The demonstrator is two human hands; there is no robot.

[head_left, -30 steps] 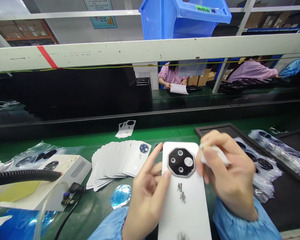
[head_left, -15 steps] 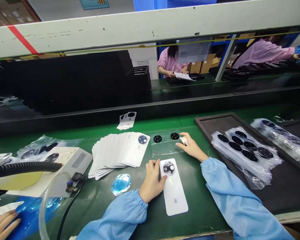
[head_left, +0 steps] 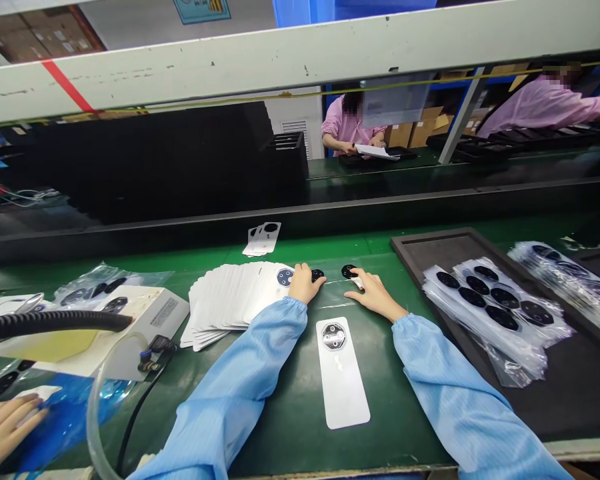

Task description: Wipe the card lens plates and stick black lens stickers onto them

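Observation:
My left hand [head_left: 305,283] is at the left black camera disc [head_left: 318,274], fingertips on the edge of the clear film [head_left: 330,293], beside the fanned stack of white phone back panels [head_left: 230,300]. My right hand [head_left: 373,293] touches the film near the right black disc [head_left: 349,271], with a small white wad [head_left: 357,283] between its fingers. One white back panel [head_left: 344,387] with a round camera window lies flat in front of me, untouched. Whether my left fingers pinch the film is hard to make out.
A dark tray [head_left: 545,400] at right holds bagged black discs [head_left: 500,300]. At left stand a white device [head_left: 155,320] and a black corrugated hose [head_left: 55,325]. Another person's hand [head_left: 10,427] rests on blue film at lower left. People in pink work across the line.
My left hand has left the single white panel and moved up to the left disc. My right hand has stayed near the right disc. The round blue film is now hidden by my left sleeve.

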